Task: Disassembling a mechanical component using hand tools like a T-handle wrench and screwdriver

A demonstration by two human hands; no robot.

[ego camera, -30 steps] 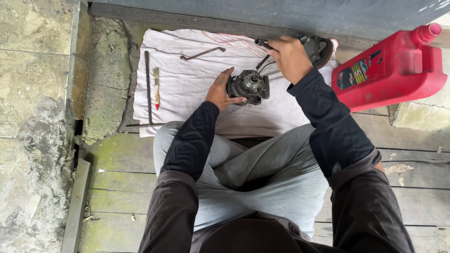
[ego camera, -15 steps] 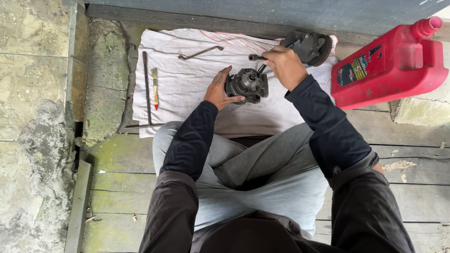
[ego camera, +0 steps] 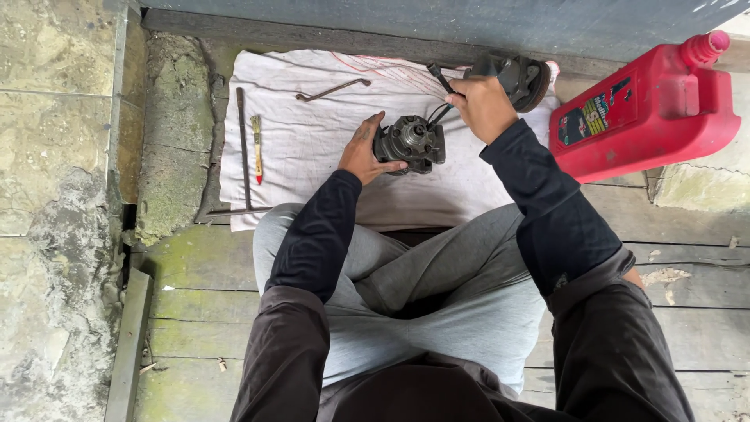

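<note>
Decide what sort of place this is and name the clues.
Probably an outdoor makeshift repair spot: a person sits on mossy wooden planks beside weathered stone, with a white cloth of tools and a red jug.

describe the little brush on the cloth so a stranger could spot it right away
Start at the white cloth spread on the ground ahead of the seated person. Near its left edge a long dark metal rod lies lengthwise. The brush lies just right of it, shorter, with pale bristles and a yellow-and-red handle.
</note>
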